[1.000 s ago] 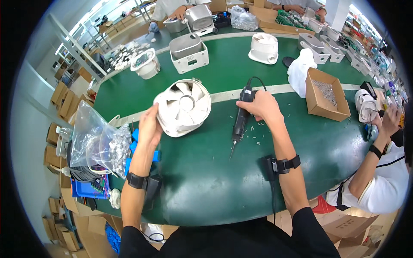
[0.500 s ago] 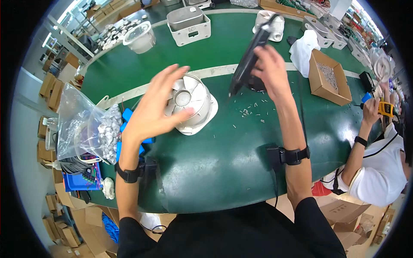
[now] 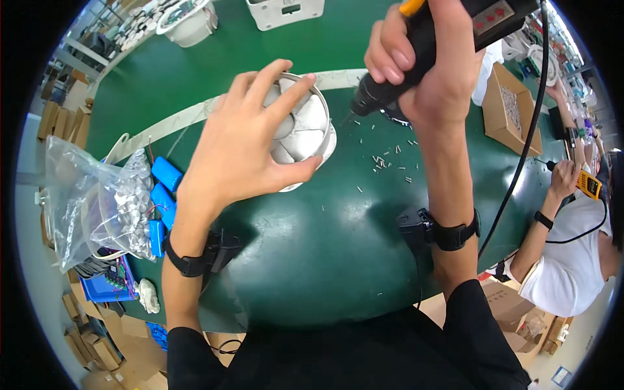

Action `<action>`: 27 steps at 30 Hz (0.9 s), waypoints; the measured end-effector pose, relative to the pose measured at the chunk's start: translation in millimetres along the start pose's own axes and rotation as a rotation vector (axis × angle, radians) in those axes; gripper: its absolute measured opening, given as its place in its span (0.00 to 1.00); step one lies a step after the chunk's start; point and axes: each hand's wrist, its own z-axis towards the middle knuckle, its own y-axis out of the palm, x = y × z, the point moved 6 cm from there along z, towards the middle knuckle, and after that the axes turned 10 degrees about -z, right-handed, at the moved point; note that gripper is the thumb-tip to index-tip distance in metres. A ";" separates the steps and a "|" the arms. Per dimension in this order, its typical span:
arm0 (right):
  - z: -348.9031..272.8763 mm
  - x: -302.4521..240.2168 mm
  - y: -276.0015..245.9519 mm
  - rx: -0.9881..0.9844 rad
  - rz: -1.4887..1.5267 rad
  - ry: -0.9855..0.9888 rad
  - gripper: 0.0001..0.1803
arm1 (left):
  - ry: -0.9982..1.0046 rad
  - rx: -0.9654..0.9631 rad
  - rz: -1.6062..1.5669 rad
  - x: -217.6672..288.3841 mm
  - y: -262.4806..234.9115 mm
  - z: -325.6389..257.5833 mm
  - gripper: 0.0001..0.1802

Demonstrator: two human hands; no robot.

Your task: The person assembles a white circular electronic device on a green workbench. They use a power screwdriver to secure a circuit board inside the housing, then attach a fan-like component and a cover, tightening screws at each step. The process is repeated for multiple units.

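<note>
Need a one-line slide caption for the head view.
Left hand grips a white fan; right hand holds an electric screwdriver.

Open green table (image 3: 312, 253) in front of us, between our forearms: free passage there. Loose screws (image 3: 390, 159) scattered right of the fan (image 3: 302, 130). Left side blocked by plastic bag (image 3: 97, 201) and blue cells (image 3: 162, 188). Right, a cardboard box (image 3: 507, 110) and hanging cable (image 3: 520, 162) crowd the way.
</note>
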 end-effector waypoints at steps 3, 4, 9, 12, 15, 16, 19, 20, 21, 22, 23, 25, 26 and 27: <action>-2.3 -0.1 8.1 0.041 0.005 -0.041 0.18 | 0.016 0.009 0.001 -2.9 0.4 -2.6 0.47; -1.3 -0.5 9.1 0.046 -0.023 -0.069 0.18 | 0.016 0.010 0.005 -3.3 -0.3 -2.1 0.47; -2.0 -0.5 10.4 0.060 -0.036 -0.061 0.17 | 0.036 0.022 0.017 -1.9 -0.2 1.0 0.47; -2.7 0.9 11.3 0.030 -0.078 -0.097 0.17 | 0.034 0.020 0.034 -3.2 -0.1 0.1 0.47; -3.9 1.5 12.0 0.036 -0.110 -0.125 0.16 | 0.036 0.022 0.022 -3.4 1.8 0.4 0.47; -4.3 1.7 12.8 0.035 -0.113 -0.142 0.15 | 0.035 0.022 0.023 -3.6 1.8 -0.1 0.47; -4.5 4.6 13.4 -0.028 -0.096 -0.202 0.14 | 0.038 0.024 0.020 -3.0 1.3 -0.3 0.47; -4.7 5.7 13.5 -0.054 -0.093 -0.186 0.14 | 0.045 0.028 0.018 -2.1 1.4 0.7 0.46; -5.6 6.0 15.4 -0.076 -0.094 -0.180 0.14 | 0.053 0.032 0.015 -1.3 1.7 1.9 0.46; -5.8 8.0 20.4 -0.106 -0.104 -0.159 0.13 | 0.061 0.039 0.017 -1.7 0.8 1.1 0.45; -5.9 10.8 27.0 -0.145 -0.117 -0.134 0.14 | 0.070 0.045 0.019 -2.4 0.9 0.3 0.44; -5.1 14.6 36.2 -0.228 -0.150 -0.095 0.14 | 0.084 0.054 0.007 -3.7 1.3 -0.7 0.43; -3.8 15.3 39.7 -0.285 -0.146 -0.090 0.15 | 0.088 0.056 -0.007 -4.6 1.8 -0.3 0.43; -4.4 16.3 42.3 -0.336 -0.140 -0.080 0.16 | 0.093 0.059 -0.021 -5.3 1.9 0.3 0.43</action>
